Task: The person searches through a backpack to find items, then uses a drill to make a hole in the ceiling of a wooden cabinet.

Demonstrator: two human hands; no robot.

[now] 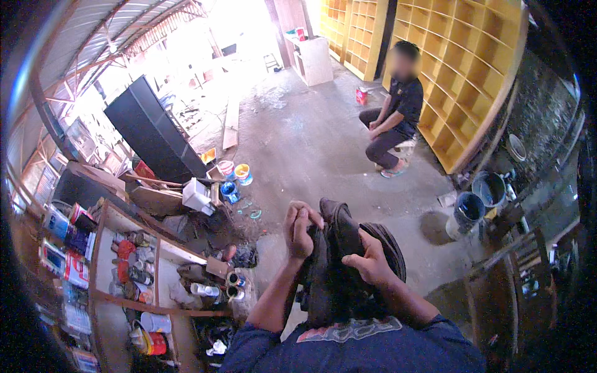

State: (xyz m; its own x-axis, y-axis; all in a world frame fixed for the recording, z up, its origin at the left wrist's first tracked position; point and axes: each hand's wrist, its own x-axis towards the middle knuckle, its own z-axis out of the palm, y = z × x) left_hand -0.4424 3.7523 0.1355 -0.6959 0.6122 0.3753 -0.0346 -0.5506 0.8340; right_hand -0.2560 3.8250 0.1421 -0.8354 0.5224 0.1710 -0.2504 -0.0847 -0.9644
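A dark brown, bulky fabric item point(329, 261), perhaps a bag or folded cloth, is held up in front of my body at the bottom middle. My left hand point(299, 230) is closed at its upper left edge, fingers bent and pressed together on it. My right hand point(370, 255) grips its right side, thumb lying across the front of the fabric. A rounded, layered fold sticks out behind my right hand. What is inside the item, if anything, is hidden.
A person point(395, 118) sits low before yellow cubbyhole shelving point(466, 62). A black cabinet point(143, 124) leans at the left near paint buckets point(242, 174). Wooden shelves point(124, 212) hold several cans at lower left; dark buckets point(467, 214) stand at right.
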